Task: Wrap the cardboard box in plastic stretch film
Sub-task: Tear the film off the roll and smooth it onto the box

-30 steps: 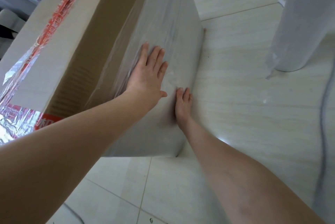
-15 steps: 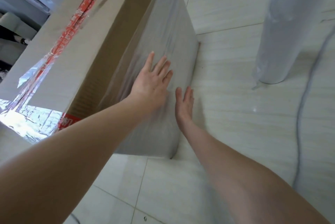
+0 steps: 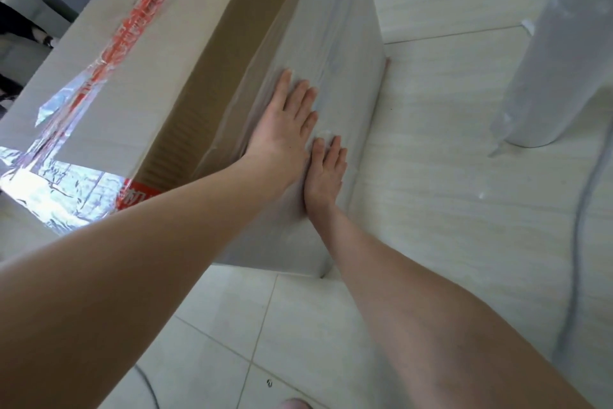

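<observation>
Here, the cardboard box [image 3: 109,83] fills ten o'clock to centre, its side face under stretch film [image 3: 338,27]. The left hand [image 3: 282,123] and, at its four o'clock, the right hand [image 3: 326,173] lie flat on it, fingers straight, gripping nothing. Best, probably, to press firmly, sweeping outward so wrinkles leave at the edges. The film roll [image 3: 560,54] stands at two o'clock.

Left hand [image 3: 282,133] and right hand [image 3: 323,173] flat, fingers [image 3: 308,100] straight.
</observation>
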`<state>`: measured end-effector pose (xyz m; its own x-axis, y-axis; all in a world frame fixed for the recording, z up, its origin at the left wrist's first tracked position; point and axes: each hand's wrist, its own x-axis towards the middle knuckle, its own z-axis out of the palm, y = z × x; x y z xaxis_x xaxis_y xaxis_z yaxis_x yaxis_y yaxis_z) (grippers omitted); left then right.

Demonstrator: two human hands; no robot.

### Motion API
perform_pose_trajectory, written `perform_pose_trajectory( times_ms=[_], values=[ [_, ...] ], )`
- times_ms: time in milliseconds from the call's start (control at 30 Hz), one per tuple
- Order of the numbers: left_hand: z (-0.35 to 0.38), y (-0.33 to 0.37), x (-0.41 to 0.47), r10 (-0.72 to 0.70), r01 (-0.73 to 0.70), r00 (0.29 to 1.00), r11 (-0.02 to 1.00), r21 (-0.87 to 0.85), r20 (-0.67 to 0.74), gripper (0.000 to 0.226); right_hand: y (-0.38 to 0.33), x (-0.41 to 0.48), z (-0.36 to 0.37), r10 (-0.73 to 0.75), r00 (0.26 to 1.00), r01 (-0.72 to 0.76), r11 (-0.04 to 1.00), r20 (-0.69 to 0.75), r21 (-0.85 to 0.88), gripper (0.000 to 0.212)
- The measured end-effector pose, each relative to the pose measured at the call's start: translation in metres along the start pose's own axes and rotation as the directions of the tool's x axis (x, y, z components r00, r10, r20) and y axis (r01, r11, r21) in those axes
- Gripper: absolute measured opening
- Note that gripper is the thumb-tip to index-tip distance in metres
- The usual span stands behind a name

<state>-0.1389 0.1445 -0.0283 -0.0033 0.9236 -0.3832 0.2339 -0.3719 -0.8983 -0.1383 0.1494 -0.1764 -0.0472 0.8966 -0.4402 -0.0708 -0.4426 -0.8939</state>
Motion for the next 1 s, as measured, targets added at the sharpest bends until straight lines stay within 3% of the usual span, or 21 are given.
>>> perform_pose_trajectory(
  times_ms=[133, 233, 300, 367, 467, 633, 800, 933, 1000],
  values=[
    [-0.006, 0.0, 0.0, -0.052, 0.052, 0.999, 0.996, -0.076, 0.003, 0.07, 0.006, 0.007, -0.014, -0.071, 0.997, 0.071, 0.997, 0.011, 0.034, 0.057],
    [-0.015, -0.004, 0.005, -0.138, 0.137, 0.99, 0.973, -0.184, 0.005, 0.074, 0.014, 0.024, -0.043, -0.033, 0.996, 0.032, 0.999, -0.085, -0.003, 0.055],
    [-0.019, -0.001, 0.012, -0.095, 0.086, 0.995, 0.978, -0.189, -0.039, 0.073, 0.022, 0.033, -0.058, 0.027, 0.995, -0.03, 0.999, -0.095, -0.03, 0.061],
    [-0.018, 0.012, 0.017, 0.042, -0.055, 0.996, 0.982, -0.18, -0.076, 0.068, 0.033, 0.034, -0.06, 0.052, 0.998, -0.053, 0.998, -0.047, -0.022, 0.065],
    [-0.007, 0.033, 0.019, 0.194, -0.193, 0.981, 0.966, -0.17, -0.015, 0.063, 0.046, 0.025, -0.041, 0.02, 0.997, -0.021, 1.0, 0.077, 0.018, 0.064],
    [0.009, 0.041, 0.025, 0.2, -0.201, 0.978, 0.98, 0.006, 0.065, 0.067, 0.048, 0.024, -0.011, 0.002, 0.999, -0.002, 1.0, 0.054, 0.002, 0.061],
    [0.009, 0.044, 0.025, 0.175, -0.175, 0.983, 0.985, 0.0, 0.053, 0.07, 0.052, 0.028, -0.021, -0.013, 0.999, 0.013, 1.0, 0.04, -0.007, 0.058],
    [0.005, 0.043, 0.028, 0.109, -0.107, 0.994, 0.987, -0.117, 0.012, 0.075, 0.056, 0.036, -0.046, 0.087, 0.988, -0.094, 0.994, -0.127, -0.052, 0.059],
    [0.005, 0.046, 0.03, 0.126, -0.127, 0.992, 0.983, -0.132, -0.018, 0.073, 0.05, 0.029, -0.04, 0.07, 0.994, -0.069, 0.998, -0.09, 0.013, 0.062]
  ],
)
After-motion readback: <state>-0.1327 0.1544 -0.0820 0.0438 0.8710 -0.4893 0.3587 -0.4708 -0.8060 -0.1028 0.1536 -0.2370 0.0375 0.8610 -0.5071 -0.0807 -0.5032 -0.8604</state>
